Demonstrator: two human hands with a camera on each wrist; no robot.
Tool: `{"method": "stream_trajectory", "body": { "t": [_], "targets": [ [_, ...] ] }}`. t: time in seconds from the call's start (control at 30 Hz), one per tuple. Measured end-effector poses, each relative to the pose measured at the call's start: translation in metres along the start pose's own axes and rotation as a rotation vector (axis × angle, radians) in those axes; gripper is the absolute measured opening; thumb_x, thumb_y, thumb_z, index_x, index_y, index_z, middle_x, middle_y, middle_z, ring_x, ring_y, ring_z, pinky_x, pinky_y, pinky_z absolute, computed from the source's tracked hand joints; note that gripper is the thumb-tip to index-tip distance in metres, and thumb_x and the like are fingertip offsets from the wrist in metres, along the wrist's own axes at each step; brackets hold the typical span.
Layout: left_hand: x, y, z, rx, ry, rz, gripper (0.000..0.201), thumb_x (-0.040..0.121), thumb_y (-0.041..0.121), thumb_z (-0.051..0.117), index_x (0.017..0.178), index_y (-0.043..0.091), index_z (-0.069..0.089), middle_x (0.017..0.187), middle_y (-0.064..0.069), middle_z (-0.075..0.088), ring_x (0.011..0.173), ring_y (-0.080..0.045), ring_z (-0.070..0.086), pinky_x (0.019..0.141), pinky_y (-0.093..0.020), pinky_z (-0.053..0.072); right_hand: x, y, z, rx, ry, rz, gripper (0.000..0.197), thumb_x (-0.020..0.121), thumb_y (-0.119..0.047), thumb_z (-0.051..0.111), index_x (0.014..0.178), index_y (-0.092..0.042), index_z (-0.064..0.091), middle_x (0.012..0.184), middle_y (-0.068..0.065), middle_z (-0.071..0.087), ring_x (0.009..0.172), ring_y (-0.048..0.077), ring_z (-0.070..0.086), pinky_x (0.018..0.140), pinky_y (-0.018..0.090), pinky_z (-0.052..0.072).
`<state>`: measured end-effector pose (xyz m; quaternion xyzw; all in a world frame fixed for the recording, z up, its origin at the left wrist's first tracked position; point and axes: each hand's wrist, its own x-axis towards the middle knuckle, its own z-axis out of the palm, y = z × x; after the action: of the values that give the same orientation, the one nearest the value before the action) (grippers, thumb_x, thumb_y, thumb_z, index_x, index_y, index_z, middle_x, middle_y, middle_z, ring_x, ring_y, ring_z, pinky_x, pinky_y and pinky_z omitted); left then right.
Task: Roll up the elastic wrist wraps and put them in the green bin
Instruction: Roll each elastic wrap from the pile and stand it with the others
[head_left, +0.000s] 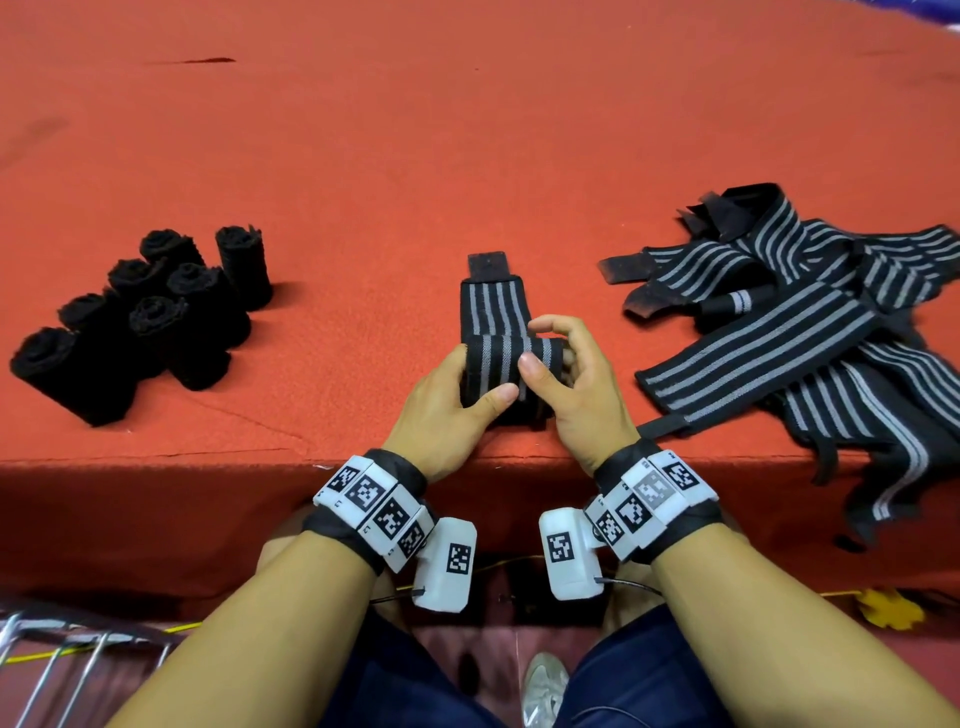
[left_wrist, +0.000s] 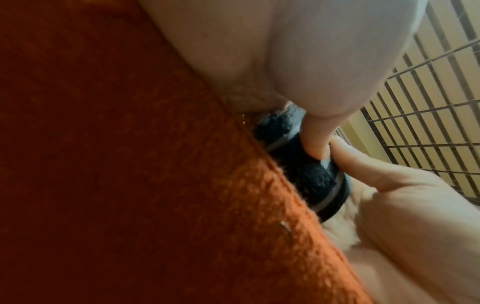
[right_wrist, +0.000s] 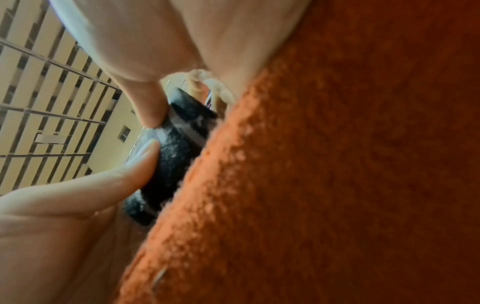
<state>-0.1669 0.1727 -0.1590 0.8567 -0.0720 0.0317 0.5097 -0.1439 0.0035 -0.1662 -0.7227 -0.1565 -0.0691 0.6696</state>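
Both hands work on one black elastic wrist wrap with grey stripes (head_left: 493, 338), which lies on the red felt-covered table (head_left: 363, 156) close to its near edge. The near part of this wrap is already wound into a thick roll, while the unrolled tail stretches flat away from the person and ends in a dark rectangular fastening tab (head_left: 487, 266).

The left hand (head_left: 447, 410) grips the left end of the roll, its thumb pressed across the top and its fingers tucked behind, out of sight. The right hand (head_left: 571, 384) holds the right end: its thumb presses down on the roll just beside the left thumb, its index finger arches above the fabric, and the other fingers curl against the roll's end. The left wrist view shows the two thumbs meeting on the striped roll (left_wrist: 306, 174); the right wrist view shows the same roll (right_wrist: 176, 152) pinched from both sides against the felt.

To the left of the held wrap, well apart, stands a cluster of seven black rolled wraps (head_left: 150, 312), upright and packed together. To the right of it lies a loose heap of unrolled black-and-grey striped wraps (head_left: 810, 332), several ends hanging over the table's near edge. No green bin appears in any view.
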Motion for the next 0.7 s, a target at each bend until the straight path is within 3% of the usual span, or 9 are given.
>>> {"method": "stream_trajectory", "body": {
  "t": [0.07,0.17,0.27,0.4,0.5,0.6,0.7],
  "targets": [
    [-0.0020,0.0013,-0.0014,-0.049,-0.002,0.014,0.055,0.086,0.040,0.075,0.133,0.027,0.050,0.116,0.016,0.067,0.105,0.003,0.064,0.095,-0.033,0.052,-0.0001,-0.0013,0.0000,-0.035,0.007,-0.021,0.026,0.095,-0.021,0.065,0.118,-0.015,0.056,0.105,0.006,0.068,0.091,0.013,0.065,0.086,0.033,0.054],
    [-0.0044,0.0014,-0.0048,-0.105,-0.049,0.071,0.082,0.077,0.020,0.088,0.140,0.030,0.036,0.117,0.011,0.065,0.104,-0.004,0.067,0.091,-0.029,0.054,-0.0010,-0.0020,0.0013,-0.065,0.024,-0.022,0.017,0.095,-0.024,0.065,0.111,-0.019,0.059,0.095,0.007,0.067,0.087,0.025,0.066,0.081,0.043,0.056],
    [-0.0042,-0.0017,-0.0061,-0.078,-0.062,0.123,0.083,0.071,0.019,0.093,0.134,0.033,0.042,0.117,0.020,0.061,0.107,-0.007,0.064,0.094,-0.030,0.054,0.0000,-0.0019,0.0025,-0.067,0.037,0.012,0.017,0.094,-0.031,0.066,0.107,-0.021,0.061,0.090,0.013,0.068,0.086,0.033,0.067,0.077,0.052,0.057],
    [-0.0039,-0.0029,-0.0071,-0.071,-0.049,0.126,0.083,0.065,0.018,0.096,0.130,0.031,0.047,0.114,0.019,0.063,0.107,-0.002,0.063,0.093,-0.021,0.051,0.0001,-0.0047,0.0040,-0.081,0.033,0.038,0.010,0.098,-0.025,0.066,0.104,-0.017,0.062,0.083,0.008,0.068,0.077,0.018,0.066,0.071,0.045,0.058],
    [-0.0039,-0.0025,-0.0068,-0.063,-0.023,0.106,0.077,0.063,0.020,0.097,0.124,0.029,0.052,0.110,0.016,0.065,0.102,-0.001,0.063,0.089,-0.019,0.050,0.0004,-0.0049,0.0042,-0.115,0.029,0.044,0.012,0.099,-0.025,0.064,0.100,-0.014,0.062,0.081,0.012,0.068,0.073,0.014,0.063,0.068,0.043,0.056],
    [-0.0050,-0.0030,-0.0059,-0.096,0.026,0.086,0.065,0.062,0.020,0.097,0.116,0.023,0.060,0.103,0.012,0.069,0.094,0.001,0.065,0.083,-0.016,0.049,0.0011,-0.0065,0.0044,-0.161,0.009,0.047,0.020,0.101,-0.034,0.060,0.095,-0.015,0.063,0.075,0.003,0.065,0.069,0.011,0.060,0.066,0.042,0.053],
    [-0.0047,-0.0035,-0.0055,-0.151,0.047,0.048,0.054,0.062,0.016,0.097,0.106,0.018,0.065,0.093,0.011,0.071,0.085,0.003,0.065,0.079,-0.014,0.049,0.0015,-0.0056,0.0040,-0.199,-0.015,0.062,0.031,0.100,-0.047,0.057,0.091,-0.019,0.066,0.079,-0.004,0.067,0.073,0.007,0.062,0.072,0.036,0.052]
  ]
}}
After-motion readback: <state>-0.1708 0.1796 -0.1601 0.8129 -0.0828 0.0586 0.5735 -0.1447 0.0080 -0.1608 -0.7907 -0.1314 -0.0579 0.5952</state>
